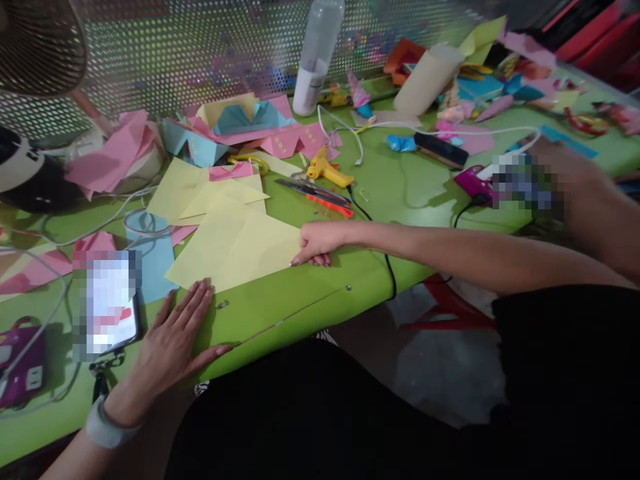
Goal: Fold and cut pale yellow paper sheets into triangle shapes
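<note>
Here's the big green tabletop (385,195) stretching from left to right, with a perforated panel (200,63) along its far side, all round holes and glints. Far left, a caged fan (43,47); nearer, a rounded black-and-white object (30,170) shows a partial word starting with E, the rest too blurred to read. Far centre, a clear plastic bottle (313,83) leans in view, its pale label illegible. And centre, the yellow sheet (250,248), flat and creased, lies before a pile of yellow paper (200,197). The left hand (175,340) is splayed palm-down, free, fingertips at the sheet's near left edge; the right hand (320,243) is curled at its right end, pinching or just pressing, can't tell. On the right, another person's hand (553,150) is near a purple box (467,181). Left, a phone (113,303), screen blurred, sits by the left hand. Beyond the right hand, a yellow glue gun (330,169) trails a black cord beneath the forearm, beside an orange cutter (340,209).
</note>
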{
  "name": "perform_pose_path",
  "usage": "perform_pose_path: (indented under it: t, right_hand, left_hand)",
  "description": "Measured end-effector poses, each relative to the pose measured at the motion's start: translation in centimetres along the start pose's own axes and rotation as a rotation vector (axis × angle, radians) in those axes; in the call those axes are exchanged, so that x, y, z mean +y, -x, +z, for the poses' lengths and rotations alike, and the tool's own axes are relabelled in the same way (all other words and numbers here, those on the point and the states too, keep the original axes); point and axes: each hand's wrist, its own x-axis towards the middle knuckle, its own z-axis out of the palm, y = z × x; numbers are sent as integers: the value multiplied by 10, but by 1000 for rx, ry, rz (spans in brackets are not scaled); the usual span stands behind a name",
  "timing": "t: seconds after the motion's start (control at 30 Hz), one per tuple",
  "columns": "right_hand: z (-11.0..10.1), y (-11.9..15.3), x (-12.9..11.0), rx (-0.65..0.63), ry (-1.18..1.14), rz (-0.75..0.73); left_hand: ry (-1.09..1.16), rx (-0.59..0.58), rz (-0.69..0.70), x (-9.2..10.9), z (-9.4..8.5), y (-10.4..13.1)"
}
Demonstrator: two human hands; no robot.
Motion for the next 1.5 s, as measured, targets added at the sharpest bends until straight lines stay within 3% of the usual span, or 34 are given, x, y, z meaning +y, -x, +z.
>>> perform_pose_path:
  t: [0.2, 0.37, 0.5, 0.63, 0.73, 0.8, 0.87, 0.93, 1.07, 1.2, 1.5]
  right_hand:
    - [-18, 26, 48, 105, -55, 110]
    - [-34, 49, 65, 145, -42, 184]
    - [-39, 53, 47, 176, -58, 51]
    - [-25, 33, 9, 35, -53, -124]
    - [-13, 14, -13, -86, 18, -153]
    - [-7, 5, -21, -134, 60, -145]
    - [-4, -2, -23, -153, 84, -120]
    - [-2, -7, -23, -153, 94, -85]
    - [0, -13, -20, -149, 84, -52]
    - [-1, -13, -19, -163, 57, -68]
    - [-2, -12, -19, -188, 16, -75]
  left_hand:
    - [-74, 5, 38, -4, 0, -2]
    - [-96, 14, 57, -4, -1, -4]
    - [-97, 33, 67, -4, -3, -5]
    - [-53, 42, 68, -7, -21, -14]
    - [89, 23, -138, -4, -49, -40]
    - [295, -99, -306, 1, -64, -69]
    - [560, -338, -376, 7, -69, -104]
    - [837, -546, -459, 13, -63, -137]
    - [1078, -734, -552, 20, -36, -176]
    - [1174, -811, -612, 20, -19, -184]
    - [1234, -821, -680, 18, -15, -182]
